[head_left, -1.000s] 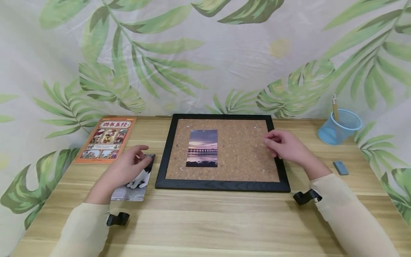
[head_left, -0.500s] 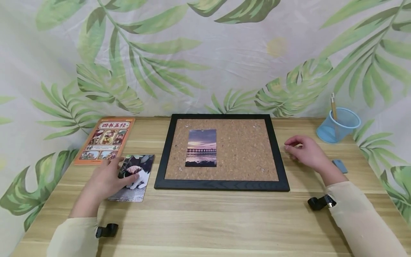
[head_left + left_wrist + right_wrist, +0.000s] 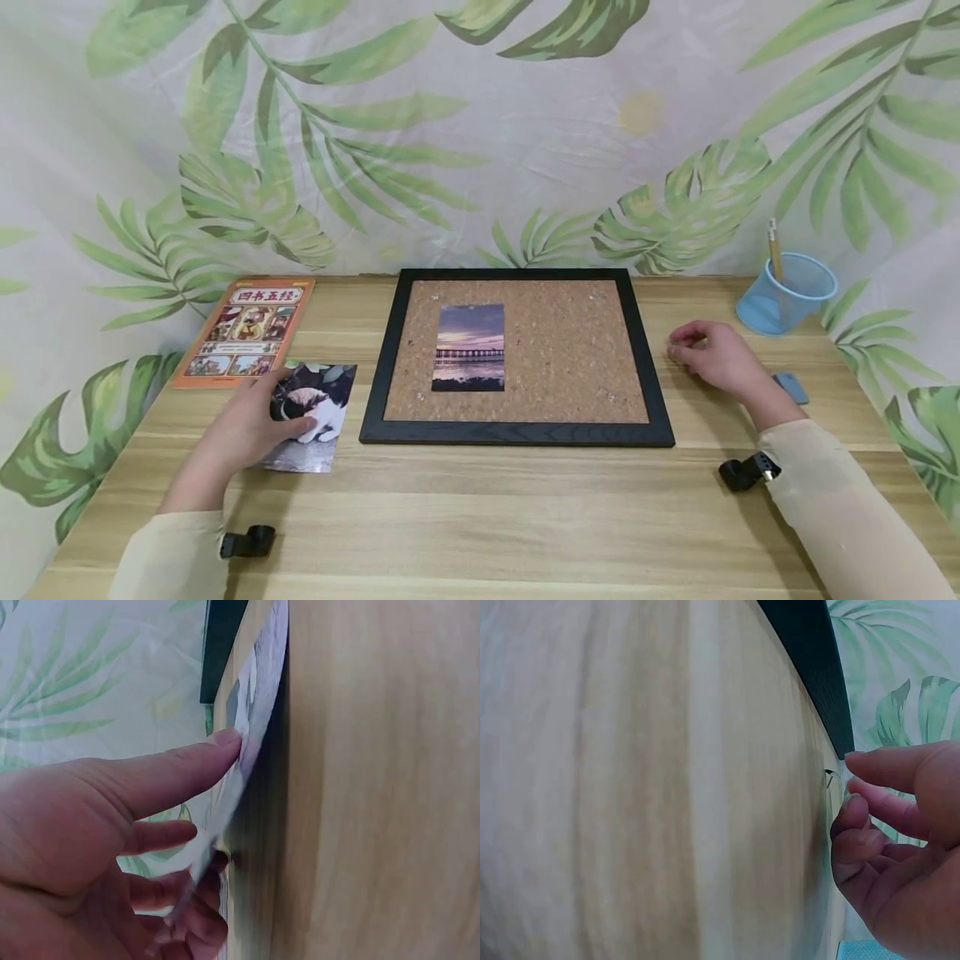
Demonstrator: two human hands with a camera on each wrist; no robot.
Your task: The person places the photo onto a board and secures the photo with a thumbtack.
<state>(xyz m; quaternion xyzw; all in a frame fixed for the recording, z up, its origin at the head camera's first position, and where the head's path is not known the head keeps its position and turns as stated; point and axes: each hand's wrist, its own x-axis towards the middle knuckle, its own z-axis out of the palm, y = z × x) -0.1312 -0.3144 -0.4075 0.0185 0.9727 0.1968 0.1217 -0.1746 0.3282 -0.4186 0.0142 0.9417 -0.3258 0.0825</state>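
Note:
My left hand [image 3: 247, 421] holds a cat photo [image 3: 321, 417] by its left side, thumb on top and fingers behind. In the left wrist view the photo [image 3: 244, 765] bends, with its gripped side raised off the table. My right hand [image 3: 716, 358] is just right of the framed corkboard [image 3: 577, 358], fingertips drawn together. A small pushpin [image 3: 829, 777] with a thin metal point shows at those fingertips; its head is mostly hidden. A pier sunset photo [image 3: 468, 346] lies on the left part of the cork. Several small clear pins dot the board.
Behind the left hand lies an orange comic-style booklet [image 3: 247, 333]. A blue mesh pencil cup [image 3: 787, 296] with a pencil [image 3: 775, 254] stands at the back right. A blue-grey eraser [image 3: 791, 388] is beside the right wrist. Leaf-patterned cloth hangs behind the wooden table [image 3: 480, 517].
My right hand has moved off the board's right edge to the table beside it. My left hand has drawn back to the cat photo's left side and taken hold of it.

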